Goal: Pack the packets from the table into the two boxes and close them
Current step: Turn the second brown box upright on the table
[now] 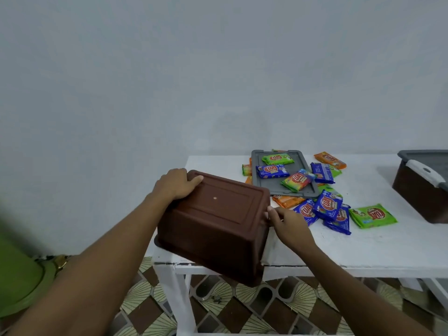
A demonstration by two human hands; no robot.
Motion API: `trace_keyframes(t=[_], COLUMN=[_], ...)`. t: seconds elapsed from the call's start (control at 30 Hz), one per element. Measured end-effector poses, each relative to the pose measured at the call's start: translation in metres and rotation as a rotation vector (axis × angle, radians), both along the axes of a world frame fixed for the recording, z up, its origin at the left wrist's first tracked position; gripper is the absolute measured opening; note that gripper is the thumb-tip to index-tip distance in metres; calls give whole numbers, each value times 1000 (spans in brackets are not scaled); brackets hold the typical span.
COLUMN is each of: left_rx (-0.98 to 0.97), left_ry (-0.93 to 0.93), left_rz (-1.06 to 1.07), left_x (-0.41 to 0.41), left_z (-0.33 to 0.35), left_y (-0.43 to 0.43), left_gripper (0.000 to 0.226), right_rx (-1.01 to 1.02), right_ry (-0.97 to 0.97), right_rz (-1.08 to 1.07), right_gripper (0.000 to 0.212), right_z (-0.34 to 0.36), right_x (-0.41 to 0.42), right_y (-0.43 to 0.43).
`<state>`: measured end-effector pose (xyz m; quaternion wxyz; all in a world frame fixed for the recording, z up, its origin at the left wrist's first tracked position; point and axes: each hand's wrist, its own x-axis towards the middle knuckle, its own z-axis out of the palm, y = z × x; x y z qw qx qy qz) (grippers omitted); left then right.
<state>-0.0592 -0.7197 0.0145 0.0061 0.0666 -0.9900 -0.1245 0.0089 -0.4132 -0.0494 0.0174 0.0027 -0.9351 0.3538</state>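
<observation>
Box [213, 221] tilted bottom-up over surface [363, 248] left edge, probably mid-turn to stand upright for filling. Left hand [175, 184] curled round far corner, right hand [287, 223] gripping right edge. Packets [328, 206] strewn just right, some on lid [269, 187]. Second box [421, 197] far right, lidded.

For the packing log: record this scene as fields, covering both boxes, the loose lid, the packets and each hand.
held box: brown box, overturned, base toward camera
left hand: grips its far corner
right hand: holds its right edge
loose lid: grey lid, flat on table, packets on it
packets: scattered on lid and table
second box: far right, lidded
</observation>
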Motion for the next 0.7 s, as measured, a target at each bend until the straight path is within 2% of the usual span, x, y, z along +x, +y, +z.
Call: trace_keyframes(t=[0.1, 0.2, 0.23, 0.33, 0.4, 0.5, 0.63, 0.7], left_rx=[117, 270, 390, 940, 1148, 1206, 1064, 994], left_ry=[147, 345, 388, 447, 411, 280, 178, 160], left_rz=[78, 140, 181, 249, 260, 259, 247, 233], left_x=[16, 37, 43, 55, 67, 83, 96, 102], left_z=[11, 35, 43, 55, 50, 28, -1, -10], left_y=[2, -2, -7, -20, -21, -21, -17, -15], left_gripper=[67, 65, 66, 76, 76, 80, 80, 79], right_rx=[-204, -456, -533, -732, -858, -930, -1007, -1006], right_ry=[-25, 18, 62, 188, 207, 160, 39, -5], right_rz=[3, -12, -16, -52, -96, -185, -302, -324], right_gripper=[67, 77, 74, 55, 41, 45, 56, 54], right_z=[20, 51, 61, 81, 87, 78, 62, 60], right_x=[12, 24, 26, 25, 23, 19, 21, 23], right_y=[-12, -20, -24, -30, -31, -27, -18, -15])
